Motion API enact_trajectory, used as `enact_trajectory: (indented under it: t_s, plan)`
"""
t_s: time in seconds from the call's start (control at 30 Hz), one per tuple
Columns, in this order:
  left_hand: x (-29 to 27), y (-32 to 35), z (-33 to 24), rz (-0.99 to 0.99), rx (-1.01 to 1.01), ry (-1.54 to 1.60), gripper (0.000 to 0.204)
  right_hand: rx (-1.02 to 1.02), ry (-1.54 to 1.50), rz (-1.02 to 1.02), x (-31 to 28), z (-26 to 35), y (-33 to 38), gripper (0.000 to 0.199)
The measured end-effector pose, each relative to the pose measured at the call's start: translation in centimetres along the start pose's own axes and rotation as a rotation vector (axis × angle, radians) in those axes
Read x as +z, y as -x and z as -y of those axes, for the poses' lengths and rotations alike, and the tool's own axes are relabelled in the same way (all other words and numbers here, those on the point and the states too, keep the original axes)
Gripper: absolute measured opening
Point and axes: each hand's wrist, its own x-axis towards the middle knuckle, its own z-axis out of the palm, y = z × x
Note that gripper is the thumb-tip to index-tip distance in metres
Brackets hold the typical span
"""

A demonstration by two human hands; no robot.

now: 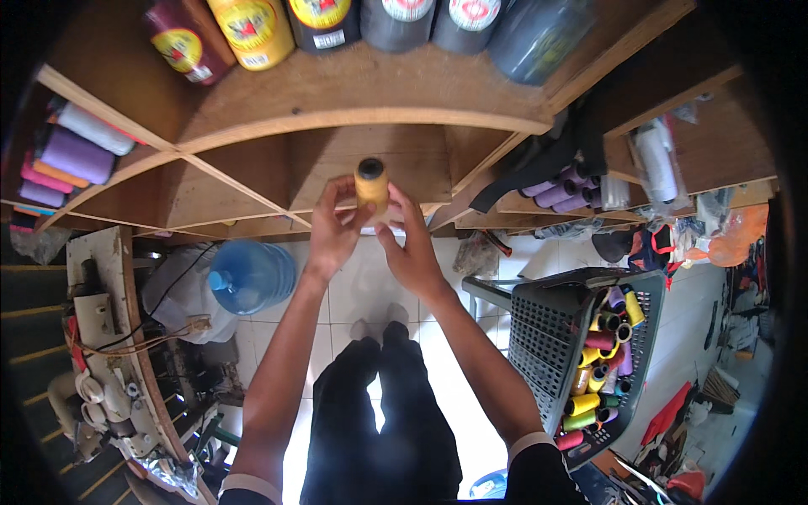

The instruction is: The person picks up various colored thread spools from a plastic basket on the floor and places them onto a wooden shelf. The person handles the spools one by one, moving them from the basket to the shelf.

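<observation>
In front of the wooden shelf, a spool of yellow thread (371,183) stands upright between my two hands, its dark core end facing up. My left hand (335,236) has its thumb and fingers closed around the spool's left side and lower part. From the right, the fingers of my right hand (414,252) curve against the spool, with the thumb pointing up below it. The far fingertips are partly hidden behind the thread.
Large thread cones (251,32) line the upper shelf (337,97). Purple and pink spools (77,156) fill the left compartment. A blue water jug (257,276) stands on the floor, left of my legs. To the right sits a dark basket (539,353) of colourful spools; a sewing machine (105,379) is at left.
</observation>
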Motion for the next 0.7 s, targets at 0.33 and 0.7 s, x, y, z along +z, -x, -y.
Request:
enact_trajectory:
  t_s: [0.33, 0.7]
  plan:
    - [2.4, -9.5, 4.5, 0.015, 0.229, -0.105, 0.037, 0.001, -0.048, -0.091, 0.2, -6.1, -7.4, 0.062]
    - [7.0, -15.2, 5.7, 0.247, 0.285, 0.052, 0.039, 0.052, -0.132, -0.312, -0.3, -5.3, -10.5, 0.087]
